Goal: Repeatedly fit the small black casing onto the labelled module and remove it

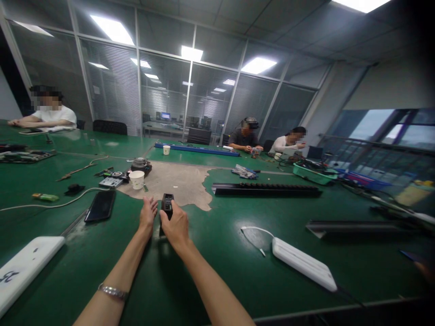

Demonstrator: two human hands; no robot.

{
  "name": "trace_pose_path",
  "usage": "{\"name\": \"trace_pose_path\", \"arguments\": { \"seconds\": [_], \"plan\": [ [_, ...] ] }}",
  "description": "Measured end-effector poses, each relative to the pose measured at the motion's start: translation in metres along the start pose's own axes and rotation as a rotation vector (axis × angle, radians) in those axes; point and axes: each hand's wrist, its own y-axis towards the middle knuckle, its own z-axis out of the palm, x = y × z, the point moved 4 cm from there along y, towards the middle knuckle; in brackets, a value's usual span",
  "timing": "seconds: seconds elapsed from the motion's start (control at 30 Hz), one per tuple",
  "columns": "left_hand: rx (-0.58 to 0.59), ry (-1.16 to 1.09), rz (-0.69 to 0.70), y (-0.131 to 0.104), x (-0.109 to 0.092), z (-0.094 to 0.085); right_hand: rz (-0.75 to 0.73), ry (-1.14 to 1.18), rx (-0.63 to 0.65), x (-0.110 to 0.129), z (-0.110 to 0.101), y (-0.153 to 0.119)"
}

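My right hand (pixel 176 226) is wrapped around a small black boxy device (pixel 167 202), its top end showing slots or recesses; its exact kind I cannot make out. Just left of it, my left hand (pixel 147 213) is held palm inward with its fingers loosely stretched, a small gap apart from the device. Beyond both hands a bare tan patch (pixel 183 181) breaks the green table top (pixel 217 253). On its left part stands a paper cup (pixel 137 180), beside a dark round mechanical part (pixel 141 165) and an opened drive-like part (pixel 112 181).
A black phone (pixel 100 206) lies to the left, a white numbered case (pixel 27 267) nearer. On the right are a white power strip (pixel 302 263), long black rails (pixel 265 190) and a green basket (pixel 314 173). Several people sit around the far side.
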Motion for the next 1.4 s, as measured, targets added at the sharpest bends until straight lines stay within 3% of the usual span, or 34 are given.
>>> {"name": "trace_pose_path", "arguments": {
  "seconds": [0.37,0.63,0.97,1.1,1.23,1.4],
  "plan": [
    [-0.05,0.023,-0.022,-0.007,-0.009,0.005,0.014,-0.133,0.134,-0.002,0.017,-0.015],
    [-0.024,0.028,0.001,-0.011,-0.009,0.006,-0.084,-0.023,0.057,-0.013,0.027,-0.035],
    [-0.033,0.029,-0.005,-0.005,-0.006,0.004,0.008,-0.079,0.066,-0.01,0.03,-0.023],
    [-0.053,0.02,-0.016,-0.004,-0.006,0.004,0.0,-0.069,0.054,-0.003,0.022,-0.016],
    [-0.028,0.009,-0.011,-0.005,-0.007,0.005,-0.016,-0.026,-0.012,0.004,0.0,-0.001],
    [-0.017,0.02,0.007,-0.005,-0.006,0.004,0.0,0.039,-0.115,-0.016,-0.036,0.012]
  ]
}}
